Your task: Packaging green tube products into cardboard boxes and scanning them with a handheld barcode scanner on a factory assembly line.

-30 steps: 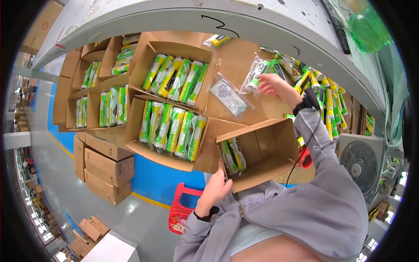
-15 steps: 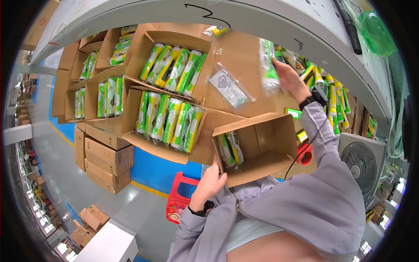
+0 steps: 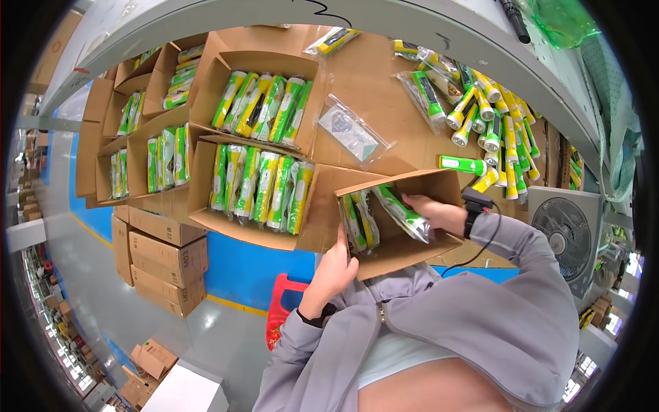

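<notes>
In front of me a cardboard box [image 3: 412,255] stands tilted toward me, with a few bagged flashlights [image 3: 362,223] along its left side. My left hand [image 3: 333,271] grips the box's left wall, thumb on the near side. Inside the box opening, my right hand [image 3: 443,214] holds a green and white bagged flashlight [image 3: 400,213] by its right side. It lies slantwise, a little apart from the ones in the box. To the right, a heap of loose green and yellow flashlights [image 3: 509,144] covers the table.
Open cartons [image 3: 312,196] packed with bagged flashlights stand at the left. A clear bag with a printed card [image 3: 351,134] lies on the cardboard-covered table. Beyond are a grey shelf edge [image 3: 384,24], a fan [image 3: 559,237], a red plastic stool [image 3: 278,309] and stacked cartons [image 3: 168,264].
My right hand has brought the bagged flashlight from above the table down into the box. My left hand stays on the box's left wall.
</notes>
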### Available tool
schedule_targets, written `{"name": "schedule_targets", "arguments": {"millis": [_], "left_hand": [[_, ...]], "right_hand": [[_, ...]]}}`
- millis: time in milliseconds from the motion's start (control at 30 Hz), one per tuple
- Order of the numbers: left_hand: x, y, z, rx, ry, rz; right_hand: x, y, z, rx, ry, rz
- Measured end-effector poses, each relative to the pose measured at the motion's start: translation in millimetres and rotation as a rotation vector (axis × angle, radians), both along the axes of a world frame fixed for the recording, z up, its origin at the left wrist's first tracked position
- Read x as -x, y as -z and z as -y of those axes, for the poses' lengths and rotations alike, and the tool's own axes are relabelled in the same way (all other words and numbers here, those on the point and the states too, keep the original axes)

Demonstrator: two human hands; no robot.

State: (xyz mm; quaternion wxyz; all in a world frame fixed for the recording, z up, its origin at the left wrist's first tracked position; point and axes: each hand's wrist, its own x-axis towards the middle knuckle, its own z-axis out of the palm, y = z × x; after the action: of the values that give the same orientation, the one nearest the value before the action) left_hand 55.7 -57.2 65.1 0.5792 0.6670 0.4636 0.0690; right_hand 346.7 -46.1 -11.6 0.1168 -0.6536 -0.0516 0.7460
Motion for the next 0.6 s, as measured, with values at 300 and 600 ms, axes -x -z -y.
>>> {"name": "schedule_targets", "arguments": {"millis": [300,600], "left_hand": [[3,-2,-1,-0.028,-0.024,0.026],[3,4,3,-0.027,0.003,-0.014]], "right_hand": [[39,47,22,-0.668,-0.445,0.697],[58,-49,18,-0.554,-1.131,0.5]]}}
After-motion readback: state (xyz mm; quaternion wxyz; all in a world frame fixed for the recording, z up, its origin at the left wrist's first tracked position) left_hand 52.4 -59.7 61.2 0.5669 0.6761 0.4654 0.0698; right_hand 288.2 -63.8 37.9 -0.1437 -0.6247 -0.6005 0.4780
